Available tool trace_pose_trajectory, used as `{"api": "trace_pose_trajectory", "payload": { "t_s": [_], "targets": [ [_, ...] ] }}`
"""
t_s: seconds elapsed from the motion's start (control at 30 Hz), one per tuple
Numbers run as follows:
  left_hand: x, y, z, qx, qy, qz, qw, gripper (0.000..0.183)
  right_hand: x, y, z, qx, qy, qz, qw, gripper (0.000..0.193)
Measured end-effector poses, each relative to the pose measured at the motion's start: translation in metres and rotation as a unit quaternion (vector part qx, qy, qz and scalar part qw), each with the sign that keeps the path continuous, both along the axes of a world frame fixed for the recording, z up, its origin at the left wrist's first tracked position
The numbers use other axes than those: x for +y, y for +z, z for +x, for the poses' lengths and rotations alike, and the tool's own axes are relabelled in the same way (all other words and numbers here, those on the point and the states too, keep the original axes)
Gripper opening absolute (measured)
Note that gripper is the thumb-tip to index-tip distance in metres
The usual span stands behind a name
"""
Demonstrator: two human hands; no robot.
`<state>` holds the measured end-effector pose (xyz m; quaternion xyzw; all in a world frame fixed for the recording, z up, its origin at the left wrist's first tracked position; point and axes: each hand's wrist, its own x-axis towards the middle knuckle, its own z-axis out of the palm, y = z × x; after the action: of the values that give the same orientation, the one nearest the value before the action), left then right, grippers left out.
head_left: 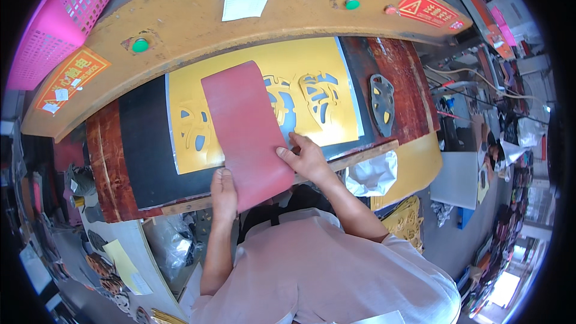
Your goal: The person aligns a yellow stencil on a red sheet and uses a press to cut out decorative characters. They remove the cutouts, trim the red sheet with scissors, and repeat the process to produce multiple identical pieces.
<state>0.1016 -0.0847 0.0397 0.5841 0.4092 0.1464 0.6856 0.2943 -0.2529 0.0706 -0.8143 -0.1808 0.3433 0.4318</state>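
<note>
A long dark-red strip of sheet material (249,132) slants across the yellow sheet (240,57), covering part of it. My left hand (224,195) pinches the strip's left edge near its close end. My right hand (306,157) grips the right edge, thumb on top and its other fingers partly hidden. Strap-shaped cut-outs (321,99) pattern the yellow sheet on both sides of the strip. Beneath lies a black mat (144,144) on a worn red-brown board (102,162). To the right of the sheet rests a dark cutting die (382,105) with openings.
A yellow machine beam (198,21) with green buttons (352,3) spans the far side. A pink basket (57,30) stands far left. A white plastic bag (372,174) and yellow cut sheets (405,222) are at the right. Shoe-part pieces (102,264) lie on a left side table.
</note>
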Motion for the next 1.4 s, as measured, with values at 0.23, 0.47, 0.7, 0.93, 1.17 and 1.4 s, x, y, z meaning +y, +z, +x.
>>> {"api": "trace_pose_trajectory", "payload": {
  "t_s": [0.23,0.47,0.7,0.93,1.17,1.4],
  "targets": [
    [0.071,0.039,-0.065,0.114,-0.412,-0.015,0.904,0.02,0.029,-0.017,-0.021,0.451,-0.139,0.271,0.839,0.059],
    [0.1,0.039,-0.081,0.043,-0.408,-0.099,0.906,0.022,-0.042,-0.029,-0.043,0.421,-0.221,0.41,0.778,0.043],
    [0.089,0.002,-0.087,0.042,-0.161,-0.032,0.986,0.009,-0.138,-0.035,-0.089,0.388,-0.388,0.349,0.76,0.045],
    [0.004,-0.014,-0.057,0.079,-0.404,-0.097,0.906,0.038,-0.13,0.012,-0.11,0.397,-0.361,0.4,0.743,0.05],
    [-0.085,-0.011,-0.039,0.036,-0.141,-0.527,0.837,0.069,-0.034,0.089,-0.142,0.517,-0.251,0.498,0.649,0.045],
    [-0.063,-0.017,-0.043,-0.14,0.002,-0.559,0.817,0.066,0.02,0.118,-0.15,0.635,-0.157,0.52,0.549,0.048]
  ]
}}
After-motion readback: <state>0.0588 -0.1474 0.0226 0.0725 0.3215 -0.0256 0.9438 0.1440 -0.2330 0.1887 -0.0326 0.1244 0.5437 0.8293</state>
